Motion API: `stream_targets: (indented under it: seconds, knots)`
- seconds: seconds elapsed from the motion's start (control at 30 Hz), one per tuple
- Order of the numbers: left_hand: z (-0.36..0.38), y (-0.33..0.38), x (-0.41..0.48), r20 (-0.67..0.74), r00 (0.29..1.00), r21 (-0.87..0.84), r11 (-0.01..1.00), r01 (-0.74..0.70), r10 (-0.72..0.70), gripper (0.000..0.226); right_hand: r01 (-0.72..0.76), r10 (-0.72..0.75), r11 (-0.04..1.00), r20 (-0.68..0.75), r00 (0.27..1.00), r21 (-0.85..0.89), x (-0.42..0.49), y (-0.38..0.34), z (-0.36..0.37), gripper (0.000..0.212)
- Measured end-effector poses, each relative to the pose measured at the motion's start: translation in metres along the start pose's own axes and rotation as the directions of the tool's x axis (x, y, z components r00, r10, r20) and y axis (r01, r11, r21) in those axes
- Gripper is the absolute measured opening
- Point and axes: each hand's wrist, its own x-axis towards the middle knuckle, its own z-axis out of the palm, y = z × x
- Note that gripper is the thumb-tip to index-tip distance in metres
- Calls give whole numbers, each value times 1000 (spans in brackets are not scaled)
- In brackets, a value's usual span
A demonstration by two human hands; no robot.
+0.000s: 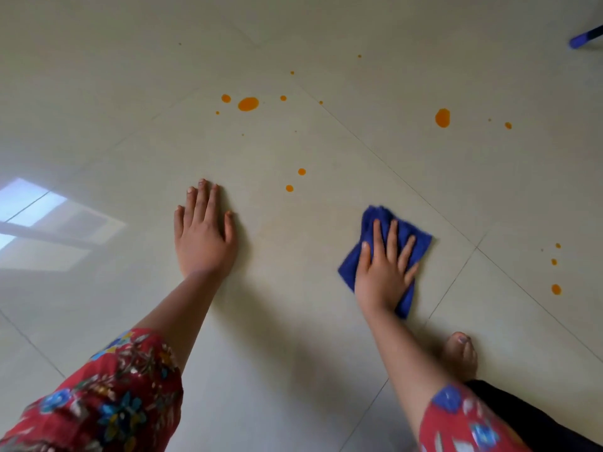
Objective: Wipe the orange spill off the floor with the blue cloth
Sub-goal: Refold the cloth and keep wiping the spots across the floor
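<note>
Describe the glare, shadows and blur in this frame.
Head view: window glare washes out the floor at far left; soft shadows trail both arms; the sleeves at the bottom edge and the blue object at top right are blurred; wide-angle lens bends tile lines.

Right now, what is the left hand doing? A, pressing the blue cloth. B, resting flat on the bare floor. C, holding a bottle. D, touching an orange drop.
B: the left hand lies flat on the bare floor, while the right hand presses the blue cloth.
</note>
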Motion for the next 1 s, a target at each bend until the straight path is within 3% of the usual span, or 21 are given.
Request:
stream_targets:
  seconds: [0.07,0.1,0.17,0.2,0.23,0.3,0.37,0.43,0.47,0.53,0.6,0.67,0.73,0.8,0.87,0.93,1.0]
  knots:
    - [1,1,-1,5,1000,7,1000,5,-5,55,9,-9,1000,51,999,16,24,-31,5,56]
    - [1,2,-1,6,1000,10,1000,4,-4,55,116,-116,993,66,991,-8,23,-41,8,57]
    - [1,2,0,-3,1000,9,1000,4,-4,55,454,-446,889,116,888,-58,3,-41,9,54]
    - [0,1,1,-2,1000,6,1000,1,-1,55,565,-551,824,166,818,-45,-15,-29,4,52]
    - [0,1,1,0,1000,4,1000,1,-1,56,597,-581,802,190,792,-37,-30,-9,-1,51]
    - [0,1,0,-3,1000,3,1000,2,-2,57,449,-431,890,174,885,-79,-41,30,-12,52]
    - [0,2,1,-3,1000,11,1000,9,-9,58,143,-131,984,107,986,-111,-13,45,-15,54]
    - [0,3,0,-12,1000,21,1000,8,-8,58,-50,56,995,65,996,-85,33,30,-13,58]
    - [1,3,2,-14,1000,25,1000,7,-7,58,-71,75,996,64,995,-60,58,15,-9,61]
    - [2,3,2,-13,1000,29,1000,12,-12,58,31,-26,998,94,995,-54,89,-27,0,65]
    - [1,4,1,-13,1000,31,1000,5,-5,58,275,-262,959,151,953,-69,78,-68,10,62]
    - [0,4,2,-17,1000,23,1000,8,-7,58,540,-519,838,193,833,-73,33,-82,14,56]
    - [-1,4,2,-12,1000,25,1000,11,-11,58,674,-647,737,240,724,-47,-18,-52,5,52]
    - [-2,5,3,-5,1000,30,1000,9,-9,58,630,-606,775,228,762,-49,-33,-7,-10,52]
    - [-1,6,4,-4,1000,34,999,15,-15,58,482,-458,869,188,869,-110,-16,12,-11,53]
    - [0,5,2,-1,1000,40,999,13,-13,57,342,-325,929,128,937,-141,9,-8,-4,54]
    - [0,5,2,-5,1000,35,999,16,-16,57,354,-339,929,140,930,-108,13,-51,7,54]
